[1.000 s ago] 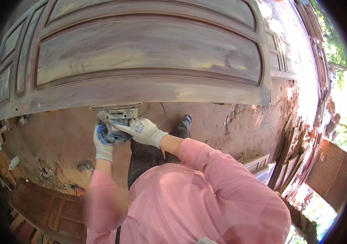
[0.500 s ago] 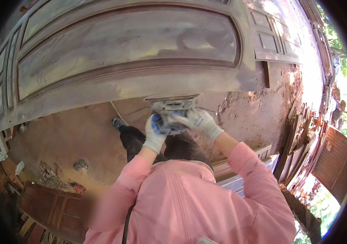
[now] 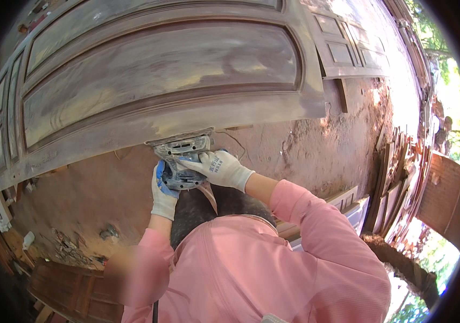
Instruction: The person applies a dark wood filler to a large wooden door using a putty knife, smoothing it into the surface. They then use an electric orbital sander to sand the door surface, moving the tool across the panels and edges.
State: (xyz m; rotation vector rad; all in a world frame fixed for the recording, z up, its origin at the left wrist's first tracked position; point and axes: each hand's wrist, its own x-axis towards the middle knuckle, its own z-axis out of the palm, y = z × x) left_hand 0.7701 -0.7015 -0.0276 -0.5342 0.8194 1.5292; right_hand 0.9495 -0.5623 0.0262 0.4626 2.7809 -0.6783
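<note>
A dusty power sander (image 3: 182, 146) is pressed with its flat pad against the near edge of a large wooden panel door (image 3: 160, 67). My left hand (image 3: 164, 189), in a white glove with blue palm coating, grips the left side of the sander's body. My right hand (image 3: 219, 168), gloved alike, is wrapped over the right part of the sander's grip. The door's face is patchy, with brown and pale yellowish areas. My fingertips are partly hidden behind the sander.
Another panelled door (image 3: 343, 53) lies beyond at the upper right. Wooden boards (image 3: 386, 188) are stacked on the right. A brown panelled piece (image 3: 74, 288) lies at the lower left. Small debris (image 3: 71, 247) is scattered on the dirt floor. A thin cord (image 3: 235, 141) runs behind the sander.
Both hands have slid the sander to the left along the door's near edge. The right arm now reaches further across my body.
</note>
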